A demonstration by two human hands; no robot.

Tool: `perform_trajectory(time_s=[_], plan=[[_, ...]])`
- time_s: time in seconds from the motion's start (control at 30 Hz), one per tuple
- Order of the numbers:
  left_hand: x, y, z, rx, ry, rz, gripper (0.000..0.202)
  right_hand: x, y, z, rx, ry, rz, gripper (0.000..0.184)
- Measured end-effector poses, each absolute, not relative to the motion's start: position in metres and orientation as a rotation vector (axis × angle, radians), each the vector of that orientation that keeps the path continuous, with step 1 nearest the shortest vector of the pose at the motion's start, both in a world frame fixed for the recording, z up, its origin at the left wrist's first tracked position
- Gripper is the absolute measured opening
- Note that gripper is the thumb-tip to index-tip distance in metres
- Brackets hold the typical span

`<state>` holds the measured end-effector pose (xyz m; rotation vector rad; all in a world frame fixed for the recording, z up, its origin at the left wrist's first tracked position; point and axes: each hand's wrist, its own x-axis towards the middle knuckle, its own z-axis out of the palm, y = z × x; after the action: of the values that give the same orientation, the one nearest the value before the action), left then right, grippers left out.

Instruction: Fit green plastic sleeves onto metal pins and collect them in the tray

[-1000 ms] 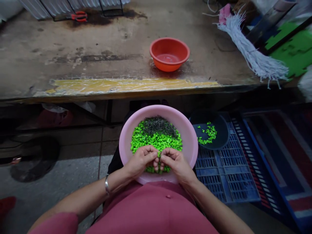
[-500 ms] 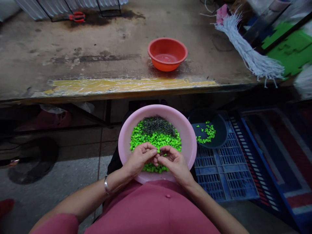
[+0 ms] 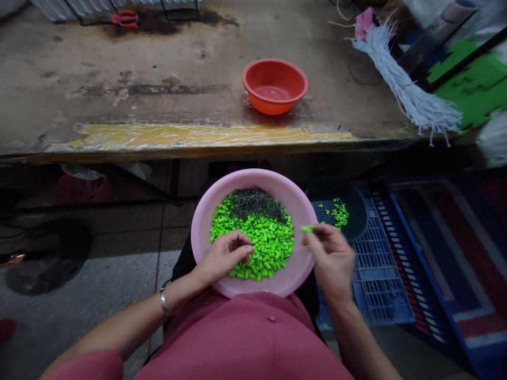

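Pinching one green piece (image 3: 307, 228) in our right hand (image 3: 331, 256), w/ grip clenched on it, just over right rim of pink basin (image 3: 201, 224), near dark bowl (image 3: 356, 203), our left hand (image 3: 225, 257) curled on green pile (image 3: 271, 240), can't tell its grip.

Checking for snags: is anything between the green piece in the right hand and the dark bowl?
Nothing visible: the right hand holds the green piece by the pink basin, the dark bowl just beyond.

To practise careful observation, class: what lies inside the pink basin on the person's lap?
In the pink basin, green plastic pieces fill the near part; dark metal bits heap at the far side. The left hand rests on the green pieces, hiding some; the floor beneath is covered.
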<state>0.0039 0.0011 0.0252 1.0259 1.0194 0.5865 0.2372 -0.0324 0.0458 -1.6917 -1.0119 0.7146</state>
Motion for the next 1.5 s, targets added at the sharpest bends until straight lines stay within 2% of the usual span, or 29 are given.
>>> perform_trajectory(time_s=[0.1,0.2,0.27,0.33,0.43,0.5,0.6,0.9,1.17,1.5], plan=[[-0.01,0.011,0.028,1.401,1.119,0.556,0.014,0.289,-0.027,0.048,-1.885,-1.096,-0.002,0.032],[-0.018,0.018,0.026,1.839,1.164,0.405,0.011,0.308,-0.026,0.049,-1.942,-1.262,-0.283,0.038],[-0.017,0.02,0.021,2.079,1.177,0.225,0.014,0.294,-0.026,0.051,-1.879,-1.458,-0.16,0.025],[-0.013,0.019,0.014,2.264,1.188,0.054,0.019,0.268,-0.023,0.051,-1.732,-1.744,0.152,0.014],[-0.01,0.018,0.009,2.445,1.203,-0.051,0.022,0.224,-0.01,0.045,-1.516,-2.227,0.588,0.02],[-0.012,0.021,0.012,2.505,1.23,-0.054,0.023,0.201,0.003,0.038,-1.469,-2.542,0.676,0.024],[-0.022,0.027,0.021,2.516,1.302,-0.056,0.023,0.175,0.022,0.023,-1.422,-2.819,0.622,0.024],[-0.027,0.031,0.017,2.437,1.199,-0.135,0.024,0.129,0.032,-0.012,-1.483,-2.876,0.605,0.029],[-0.022,0.033,-0.006,2.435,1.106,-0.033,0.025,0.143,0.029,-0.021,-1.479,-2.831,0.614,0.027],[-0.016,0.031,-0.002,2.445,1.092,0.026,0.027,0.141,0.019,-0.022,-1.533,-2.826,0.546,0.024]])
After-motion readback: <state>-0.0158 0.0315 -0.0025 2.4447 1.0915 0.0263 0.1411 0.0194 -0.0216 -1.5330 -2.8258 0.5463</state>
